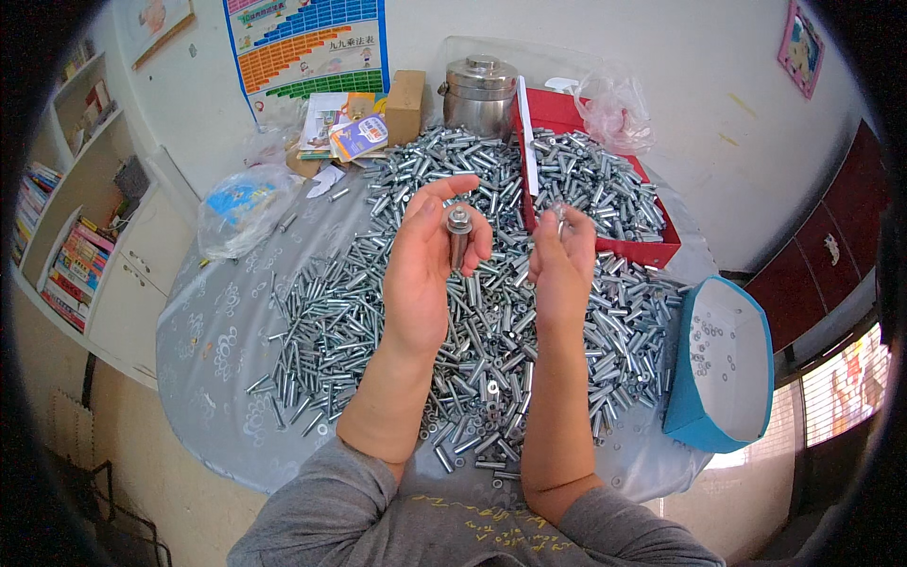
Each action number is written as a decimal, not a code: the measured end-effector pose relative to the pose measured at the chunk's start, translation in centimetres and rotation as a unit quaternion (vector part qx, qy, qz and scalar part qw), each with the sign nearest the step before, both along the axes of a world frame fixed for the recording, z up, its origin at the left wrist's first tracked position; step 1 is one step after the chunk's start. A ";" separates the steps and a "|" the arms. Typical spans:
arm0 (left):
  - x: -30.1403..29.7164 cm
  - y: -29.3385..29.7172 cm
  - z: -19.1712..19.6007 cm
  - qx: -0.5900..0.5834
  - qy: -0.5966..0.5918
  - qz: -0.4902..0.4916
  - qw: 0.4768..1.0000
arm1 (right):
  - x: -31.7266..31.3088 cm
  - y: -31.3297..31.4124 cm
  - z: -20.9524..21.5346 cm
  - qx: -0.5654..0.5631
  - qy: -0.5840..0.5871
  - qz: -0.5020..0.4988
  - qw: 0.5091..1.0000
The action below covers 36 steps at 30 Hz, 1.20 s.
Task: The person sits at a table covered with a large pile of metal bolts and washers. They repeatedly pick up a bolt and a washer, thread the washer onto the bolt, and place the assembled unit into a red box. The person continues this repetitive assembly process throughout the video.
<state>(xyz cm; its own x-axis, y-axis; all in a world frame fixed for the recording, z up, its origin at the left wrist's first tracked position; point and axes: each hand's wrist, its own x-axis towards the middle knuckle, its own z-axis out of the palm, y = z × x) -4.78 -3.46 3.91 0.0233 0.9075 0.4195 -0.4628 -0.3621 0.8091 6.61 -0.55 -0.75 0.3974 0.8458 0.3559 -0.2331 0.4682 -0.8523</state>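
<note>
Two hands (420,260) (562,260), one sleeve bolt (459,234)

bolts (359,312) cover the table (208,378); tray (652,248) behind, box (723,364) right.

bright, even daylight; fisheye-dark corners

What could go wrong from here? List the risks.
1. The left hand pinches the metal sleeve upright by its fingertips only; if that grip slips, it would drop into the heap of sleeves and be lost among them.
2. The right hand holds a small part that is hard to make out; it could slip away just as easily.
3. The blue box sits at the table edge and a nudge might tip it off.
</note>
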 end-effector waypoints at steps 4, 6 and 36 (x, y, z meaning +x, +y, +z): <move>-0.1 0.0 0.0 0.000 -0.002 0.000 1.000 | 1.7 -0.3 0.0 -0.052 0.024 0.142 0.988; 0.0 0.0 -0.1 0.000 0.000 -0.004 1.000 | -0.1 0.1 -0.2 -0.039 -0.065 -0.009 0.997; 0.2 0.2 -0.3 -0.004 0.013 -0.002 1.000 | 0.7 0.0 0.2 -0.108 0.035 0.115 0.987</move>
